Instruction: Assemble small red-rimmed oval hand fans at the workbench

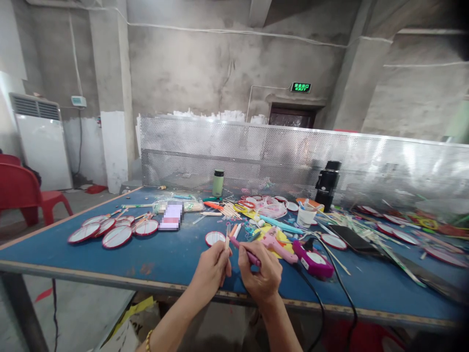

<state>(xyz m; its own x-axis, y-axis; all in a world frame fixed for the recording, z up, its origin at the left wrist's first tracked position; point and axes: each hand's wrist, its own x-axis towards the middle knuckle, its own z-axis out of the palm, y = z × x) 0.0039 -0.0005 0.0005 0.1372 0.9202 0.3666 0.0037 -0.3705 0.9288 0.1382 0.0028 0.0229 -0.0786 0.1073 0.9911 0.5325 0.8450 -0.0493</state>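
My left hand [211, 266] is closed around a thin, pale wooden stick [227, 238], which points upward from the fingers. In my right hand [261, 274] there is a slim purple pen-shaped tool [253, 258]; its tip lies against or very close to the stick, though contact is hard to make out. Just beyond my left hand, a round white disc with a red rim [215, 237] rests on the blue table [172, 261]. A pink glue gun [275, 244] lies right of my right hand, beside a purple box with a white dial [313, 262].
More red-rimmed discs [117, 236] are piled at left near a phone [171, 216]. Sticks, scissors [247, 204] and a white cup [306, 216] clutter the middle. A green bottle [218, 184] and black thermos [327, 187] stand before a perforated metal panel [205, 142]. Black cords [342, 278] cross the front edge.
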